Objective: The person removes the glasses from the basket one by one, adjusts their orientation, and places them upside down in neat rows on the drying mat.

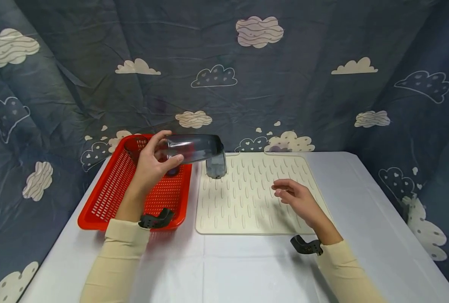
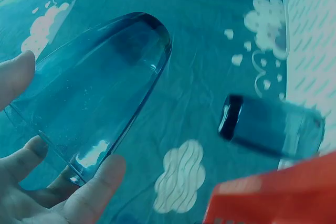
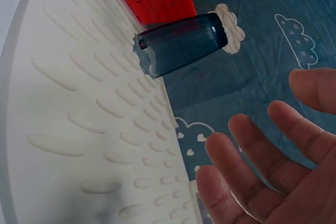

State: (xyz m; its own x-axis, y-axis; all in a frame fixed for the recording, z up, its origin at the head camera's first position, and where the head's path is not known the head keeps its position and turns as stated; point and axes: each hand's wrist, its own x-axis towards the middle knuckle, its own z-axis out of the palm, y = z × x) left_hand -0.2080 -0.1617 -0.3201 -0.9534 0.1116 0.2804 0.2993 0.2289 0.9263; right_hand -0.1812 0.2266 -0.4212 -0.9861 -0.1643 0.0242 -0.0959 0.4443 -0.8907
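Observation:
My left hand (image 1: 148, 162) holds a blue-grey tinted drinking glass (image 1: 192, 147) by its rim end. The glass lies nearly level above the basket's right side, its thick base towards the right. A second tinted glass (image 1: 216, 166) stands on the far left corner of the cream drying mat (image 1: 255, 202), partly behind the held one; in the right wrist view this glass (image 3: 178, 45) has its dark base up. Over the right part of the mat, my right hand (image 1: 296, 200) hovers with loosely bent fingers and holds nothing.
A red perforated plastic basket (image 1: 160, 202) sits left of the mat, with dark tinted glass (image 1: 173, 171) showing inside below the held one. A white cloth (image 1: 224, 269) covers the table. Behind it hangs a dark blue curtain (image 1: 304, 101) with cloud prints.

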